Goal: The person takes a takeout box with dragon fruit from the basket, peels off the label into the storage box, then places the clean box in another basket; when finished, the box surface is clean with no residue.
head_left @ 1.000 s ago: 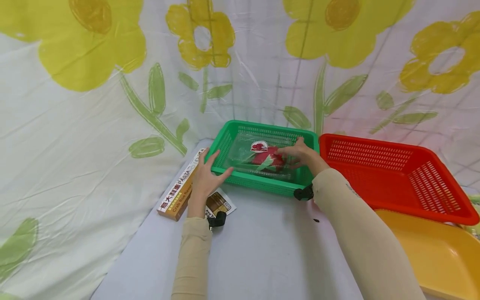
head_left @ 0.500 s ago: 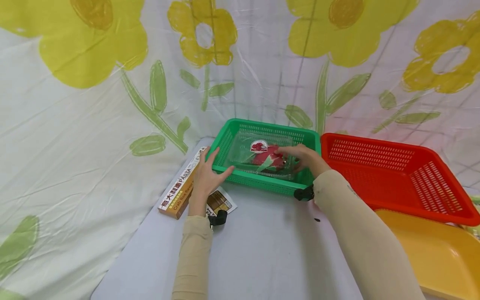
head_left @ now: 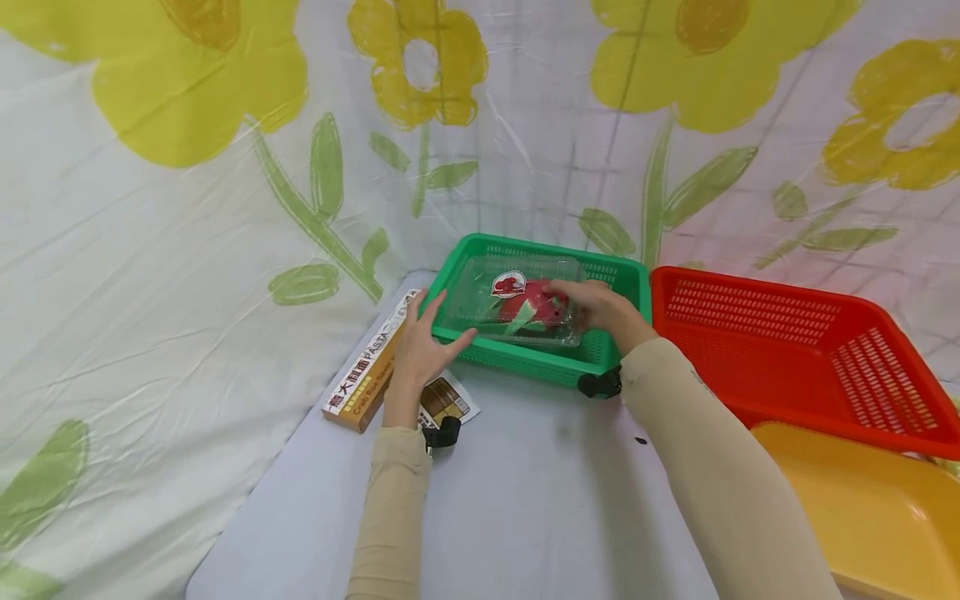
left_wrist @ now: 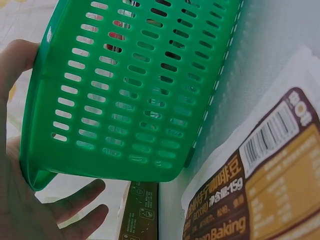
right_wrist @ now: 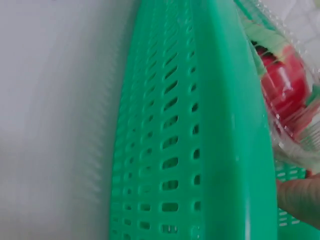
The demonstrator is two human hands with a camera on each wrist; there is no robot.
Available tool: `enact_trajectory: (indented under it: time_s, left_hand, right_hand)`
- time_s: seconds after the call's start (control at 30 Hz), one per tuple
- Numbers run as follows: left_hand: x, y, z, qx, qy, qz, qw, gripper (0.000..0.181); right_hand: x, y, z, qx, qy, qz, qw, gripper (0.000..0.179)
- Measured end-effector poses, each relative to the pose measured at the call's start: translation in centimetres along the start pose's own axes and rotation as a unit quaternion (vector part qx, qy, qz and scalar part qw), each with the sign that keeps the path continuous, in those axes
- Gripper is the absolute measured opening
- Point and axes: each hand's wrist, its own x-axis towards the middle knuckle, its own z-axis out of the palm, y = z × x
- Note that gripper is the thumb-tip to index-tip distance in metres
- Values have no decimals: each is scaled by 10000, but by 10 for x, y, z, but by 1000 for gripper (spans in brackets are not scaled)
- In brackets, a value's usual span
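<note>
In the head view, a clear plastic box point(head_left: 468, 304) with a round sticker lies inside the green basket point(head_left: 517, 357), slightly tilted. Through its lid shows a dragon fruit point(head_left: 537, 305), also visible as a red dragon fruit point(right_wrist: 286, 82) in the right wrist view. My right hand point(head_left: 606, 312) grips the right end of this box; some of its fingers are hidden. At the basket's front left corner, my left hand point(head_left: 422, 352) is spread, its thumb and fingers straddling the rim. The left wrist view has the thumb at the rim and relaxed fingers below.
An orange and white pasta box point(head_left: 365, 373) lies left of the basket. A brown coffee bean packet point(left_wrist: 270, 180) sits by the left wrist. To the right stand a red basket point(head_left: 750, 358) and a yellow tray point(head_left: 862, 508). A flowered curtain point(head_left: 525, 167) hangs behind.
My right fingers have closed in from a spread pose onto the plastic box's right end. The box has shifted a little left in the basket. My left hand has stayed at the corner.
</note>
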Motion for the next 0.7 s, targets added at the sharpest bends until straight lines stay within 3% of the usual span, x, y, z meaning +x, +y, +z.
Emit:
enact_trajectory:
  time_s: [0.17,0.7]
  left_hand:
    - [1,2,1,-12,4,5,10000,86]
    - [0,-1,4,-76,48,-2,10000,83]
  right_hand:
    - [-3,1,-3,346,-5,-246,9991,115]
    - [-13,0,5,-7,-152,-1250,9920,96]
